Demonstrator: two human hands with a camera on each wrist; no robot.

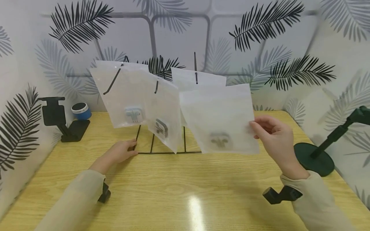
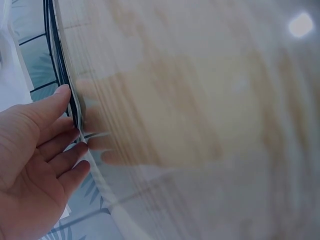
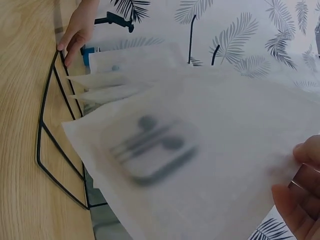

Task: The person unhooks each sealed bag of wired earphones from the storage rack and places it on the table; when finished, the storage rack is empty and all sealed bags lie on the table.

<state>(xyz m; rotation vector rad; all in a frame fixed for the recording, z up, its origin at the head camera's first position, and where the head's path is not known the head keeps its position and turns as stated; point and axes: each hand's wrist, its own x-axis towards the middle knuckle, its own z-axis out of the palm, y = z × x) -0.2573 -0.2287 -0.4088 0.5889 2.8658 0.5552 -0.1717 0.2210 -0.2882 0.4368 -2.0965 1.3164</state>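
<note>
My right hand (image 1: 276, 139) pinches the right edge of a translucent white pouch (image 1: 221, 110). A dark, blurred earphone shape (image 3: 150, 150) shows through the pouch in the right wrist view. Behind it, several more white pouches (image 1: 124, 86) hang from the upright hooks of a black wire rack (image 1: 167, 153). Earphone shapes in small cases, one pale blue (image 1: 133, 115) and one dark (image 1: 161, 128), show on two of them. With thumb and fingers, my left hand (image 1: 118, 152) holds the front left corner of the rack's base. The held pouch covers part of the rack.
A black phone stand (image 1: 54, 112) and a blue and white round device (image 1: 81, 110) stand at the back left. At the right is a dark green stand with a round base (image 1: 313, 159). Leaf-patterned wall covering (image 1: 283, 41) borders the wooden table (image 1: 162, 189).
</note>
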